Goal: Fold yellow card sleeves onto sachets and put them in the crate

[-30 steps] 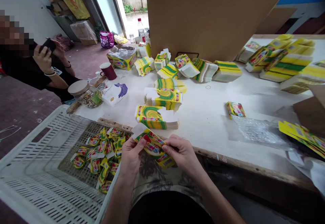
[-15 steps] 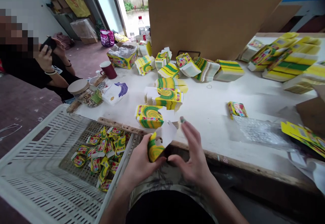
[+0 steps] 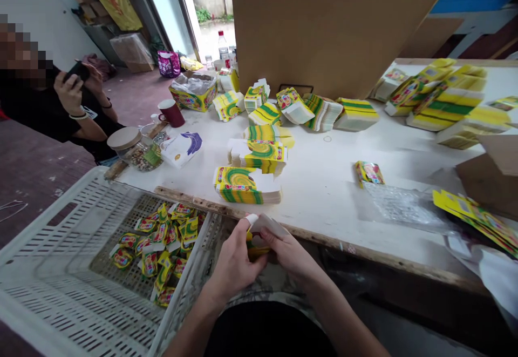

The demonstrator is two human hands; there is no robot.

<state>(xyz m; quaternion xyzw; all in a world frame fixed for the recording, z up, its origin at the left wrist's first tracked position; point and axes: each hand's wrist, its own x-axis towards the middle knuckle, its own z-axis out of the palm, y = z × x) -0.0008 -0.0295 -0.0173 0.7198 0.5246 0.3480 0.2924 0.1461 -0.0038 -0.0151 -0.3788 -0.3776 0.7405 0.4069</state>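
Between my hands, just in front of the table's edge, is a small yellow-green carton (image 3: 257, 251) with its pale flaps upward. My left hand (image 3: 237, 260) is wrapped round its left side, a white-covered fingertip at the top. My right hand (image 3: 288, 251) grips the right side, thumb on the inner face of a flap and fingers behind it. Much of the carton is hidden by my fingers. Right beyond, a stack of flat cartons (image 3: 243, 185) lies on the table. Left of my hands, a white plastic crate (image 3: 52, 270) holds several small cartons (image 3: 165, 238).
More carton stacks (image 3: 324, 113) line the back of the table before a big cardboard sheet (image 3: 315, 27). A lidded glass jar (image 3: 135, 149), a maroon mug (image 3: 171, 113) and a bubble-wrap sheet (image 3: 399, 206) lie about. A person (image 3: 76, 98) holding a phone stands at the left.
My right hand, open and apart before, has closed onto the carton's right flap. The carton has come slightly lower, and its flaps are now partly covered by my fingers. The view has shifted a little.
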